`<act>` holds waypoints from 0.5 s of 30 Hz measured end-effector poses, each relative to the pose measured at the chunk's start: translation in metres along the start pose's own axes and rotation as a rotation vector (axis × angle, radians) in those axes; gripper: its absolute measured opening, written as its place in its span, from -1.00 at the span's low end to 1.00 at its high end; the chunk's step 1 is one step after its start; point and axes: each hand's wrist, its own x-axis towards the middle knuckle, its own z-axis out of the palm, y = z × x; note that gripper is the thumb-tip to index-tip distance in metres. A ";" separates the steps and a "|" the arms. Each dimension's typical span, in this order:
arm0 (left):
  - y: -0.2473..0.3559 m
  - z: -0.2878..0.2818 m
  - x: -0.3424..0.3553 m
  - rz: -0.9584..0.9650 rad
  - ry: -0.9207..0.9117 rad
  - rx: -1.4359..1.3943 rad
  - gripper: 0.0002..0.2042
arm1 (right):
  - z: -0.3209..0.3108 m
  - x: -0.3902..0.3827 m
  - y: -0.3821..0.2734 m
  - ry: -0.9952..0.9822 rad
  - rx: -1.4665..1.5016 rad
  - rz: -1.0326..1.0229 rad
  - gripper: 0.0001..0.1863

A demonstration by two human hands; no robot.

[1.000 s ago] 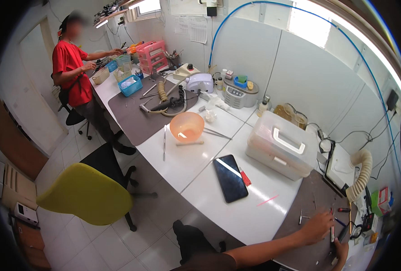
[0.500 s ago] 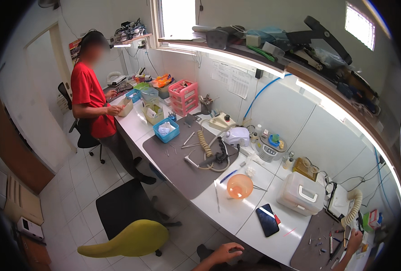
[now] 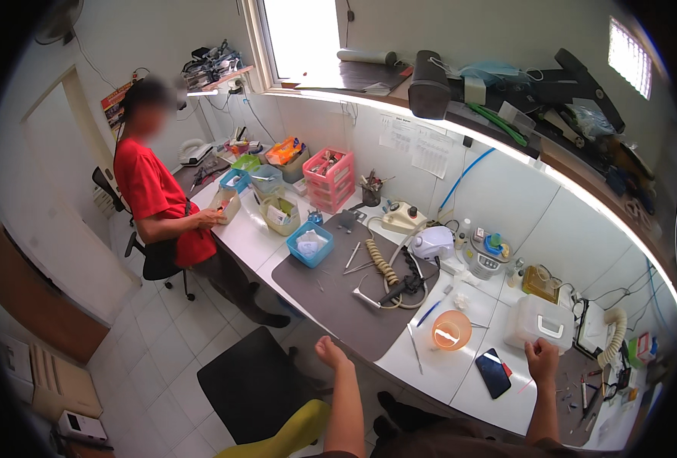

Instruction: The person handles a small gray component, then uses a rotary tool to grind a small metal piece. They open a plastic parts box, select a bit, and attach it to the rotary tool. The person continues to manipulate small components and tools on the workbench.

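Observation:
My left hand (image 3: 331, 353) is raised in front of the bench edge, beside the black chair seat (image 3: 250, 385). Its fingers are curled in, and nothing sticks out of them. My right hand (image 3: 542, 360) is also closed into a fist above the bench; no object shows in it. Behind it, partly covered by the hand, stands the clear plastic case with a white handle (image 3: 525, 324). A dark phone (image 3: 493, 374) lies to the left of that hand, partly over a small red item. An orange bowl (image 3: 451, 330) stands farther left.
A person in a red shirt (image 3: 155, 179) stands at the far left end, holding a pale container (image 3: 225, 204). A corded handpiece (image 3: 399, 290) and a blue basket (image 3: 310, 244) rest on the grey mat (image 3: 315, 301). Small tools (image 3: 582, 393) lie at right. A yellow-green chair back (image 3: 285, 435) is near me.
My view has shifted. My right hand has left the tools on the right mat and come over by the clear case. My left hand has risen and its fingers have curled in.

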 end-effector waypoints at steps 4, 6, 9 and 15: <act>0.013 0.043 0.118 0.131 0.258 0.371 -0.67 | 0.015 0.024 -0.022 0.047 0.057 0.019 -0.62; 0.037 0.075 0.136 0.130 0.443 0.752 -0.57 | 0.011 0.032 -0.022 0.129 0.059 0.029 -0.60; 0.053 0.106 0.201 0.056 0.458 0.654 -0.43 | 0.021 0.045 -0.033 0.218 0.126 0.088 -0.59; 0.061 0.117 0.211 -0.071 0.369 0.830 -0.29 | 0.057 0.080 -0.126 0.026 0.097 0.051 -0.61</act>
